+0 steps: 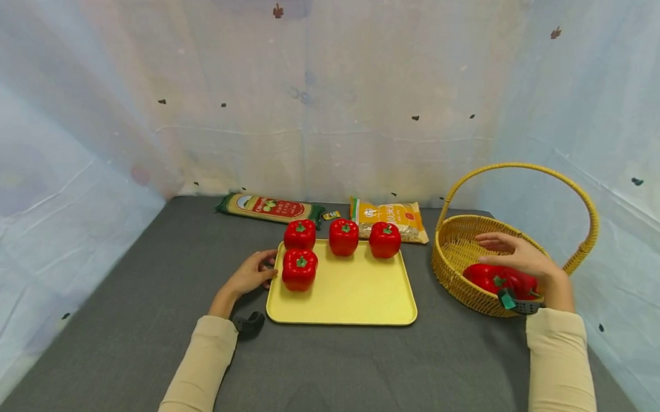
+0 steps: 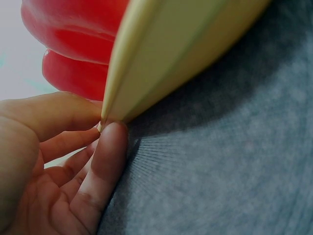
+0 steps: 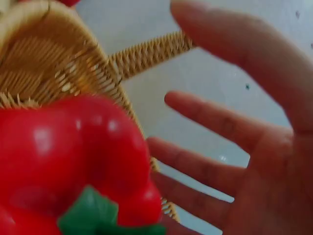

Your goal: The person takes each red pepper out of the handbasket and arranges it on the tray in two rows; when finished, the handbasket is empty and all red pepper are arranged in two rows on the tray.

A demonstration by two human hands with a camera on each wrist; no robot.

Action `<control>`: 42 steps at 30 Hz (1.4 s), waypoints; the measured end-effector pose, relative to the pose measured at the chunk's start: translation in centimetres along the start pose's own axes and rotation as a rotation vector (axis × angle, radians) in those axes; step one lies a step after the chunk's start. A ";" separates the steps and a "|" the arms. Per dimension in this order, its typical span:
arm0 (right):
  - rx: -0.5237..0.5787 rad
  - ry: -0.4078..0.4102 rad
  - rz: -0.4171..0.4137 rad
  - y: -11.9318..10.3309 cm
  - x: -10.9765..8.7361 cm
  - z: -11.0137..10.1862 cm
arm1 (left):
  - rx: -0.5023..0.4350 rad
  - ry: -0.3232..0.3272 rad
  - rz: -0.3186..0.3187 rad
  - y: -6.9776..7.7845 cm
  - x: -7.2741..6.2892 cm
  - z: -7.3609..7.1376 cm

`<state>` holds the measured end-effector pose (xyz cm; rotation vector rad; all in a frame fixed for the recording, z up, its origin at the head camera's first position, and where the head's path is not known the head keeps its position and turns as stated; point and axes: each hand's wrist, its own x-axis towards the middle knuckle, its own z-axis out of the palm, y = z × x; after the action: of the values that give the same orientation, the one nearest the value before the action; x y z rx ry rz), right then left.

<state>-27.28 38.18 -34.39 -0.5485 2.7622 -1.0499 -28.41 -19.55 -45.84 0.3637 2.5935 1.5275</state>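
Note:
My left hand [image 1: 250, 273] pinches the left edge of a yellow tray [image 1: 360, 296]; in the left wrist view, thumb and fingers meet at the tray's rim [image 2: 122, 63]. Several glossy red bell peppers with green stems stand on the tray: one at front left [image 1: 299, 270], the others along its back edge, such as the middle one [image 1: 344, 237]. Over a wicker basket [image 1: 447, 274] on the right, my right hand [image 1: 520, 257] hovers with spread fingers and holds nothing. Red peppers lie inside the basket below it, one [image 3: 73, 156] large beside the fingers in the right wrist view.
Behind the tray lie a green-ended pasta packet [image 1: 270, 208], a small yellow packet [image 1: 331, 215] and an orange-and-clear bag of grain [image 1: 393, 221]. The basket's tall arched handle [image 1: 516, 165] rises over its opening. Pale curtains [image 1: 326, 97] enclose the grey-covered table [image 1: 148, 309].

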 end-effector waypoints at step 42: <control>0.037 -0.052 0.128 2.2 0.7 -0.3 | 0.004 -0.007 0.017 3.5 -2.0 -0.1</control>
<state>-28.71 39.66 -35.62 -0.3835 2.6861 -1.0409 -25.94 -18.51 -42.77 0.3916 2.5951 1.5234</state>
